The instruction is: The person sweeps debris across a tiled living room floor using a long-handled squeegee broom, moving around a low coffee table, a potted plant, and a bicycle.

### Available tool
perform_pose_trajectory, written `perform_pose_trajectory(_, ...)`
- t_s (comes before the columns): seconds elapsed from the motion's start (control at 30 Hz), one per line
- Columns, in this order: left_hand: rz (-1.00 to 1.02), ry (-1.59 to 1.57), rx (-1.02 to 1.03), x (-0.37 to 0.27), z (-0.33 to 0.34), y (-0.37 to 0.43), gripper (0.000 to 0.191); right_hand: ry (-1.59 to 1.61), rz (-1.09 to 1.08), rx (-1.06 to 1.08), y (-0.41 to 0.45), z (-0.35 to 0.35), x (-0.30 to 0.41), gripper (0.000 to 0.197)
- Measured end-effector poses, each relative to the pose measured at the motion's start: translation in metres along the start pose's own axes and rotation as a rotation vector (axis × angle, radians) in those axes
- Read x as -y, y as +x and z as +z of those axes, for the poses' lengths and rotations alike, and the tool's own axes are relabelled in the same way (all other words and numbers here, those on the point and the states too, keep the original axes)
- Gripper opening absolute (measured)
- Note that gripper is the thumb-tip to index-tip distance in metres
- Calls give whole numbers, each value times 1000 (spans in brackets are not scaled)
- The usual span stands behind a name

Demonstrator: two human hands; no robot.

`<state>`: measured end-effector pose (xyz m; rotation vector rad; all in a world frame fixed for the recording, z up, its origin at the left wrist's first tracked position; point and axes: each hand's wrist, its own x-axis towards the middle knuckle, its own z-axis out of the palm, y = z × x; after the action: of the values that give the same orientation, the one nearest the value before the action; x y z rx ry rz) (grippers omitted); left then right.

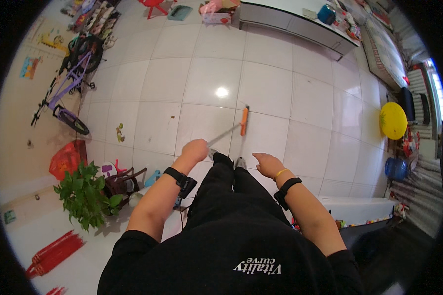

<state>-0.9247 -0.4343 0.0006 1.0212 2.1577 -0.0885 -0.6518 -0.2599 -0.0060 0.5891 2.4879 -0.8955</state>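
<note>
My left hand (195,151) is closed around the grey handle (223,135) of a broom. The orange broom head (245,121) rests on the tiled floor in front of my shoes, its dark bristle edge facing right. My right hand (269,165) hangs in the air to the right of my legs, holding nothing, with the fingers loosely spread. On the tiles to the left lie a small brown scrap (172,117) and some green-brown scraps (120,133).
A purple bicycle (72,79) leans along the left wall, near a leafy potted plant (85,195) and a red bag (68,158). A dustpan (180,13) lies by a long white cabinet (280,22). At right are a yellow round stool (393,120) and a blue water bottle (395,168).
</note>
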Motion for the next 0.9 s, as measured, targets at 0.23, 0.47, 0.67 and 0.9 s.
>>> perform_pose_trajectory(0.23, 205, 68, 116, -91, 52, 33, 26, 118, 184, -42, -35, 3, -29, 50)
perform_pose_trajectory(0.47, 193, 211, 213, -91, 43, 84, 25, 209, 330, -124, -55, 18, -45, 48)
perform_pose_trajectory(0.67, 130, 233, 79, -22, -47, 127, 24, 293, 373, -151, -26, 1, -27, 50)
perform_pose_trajectory(0.9, 300, 303, 86, -30, -95, 145, 28, 327, 382, -265, -2, -3, -10, 47)
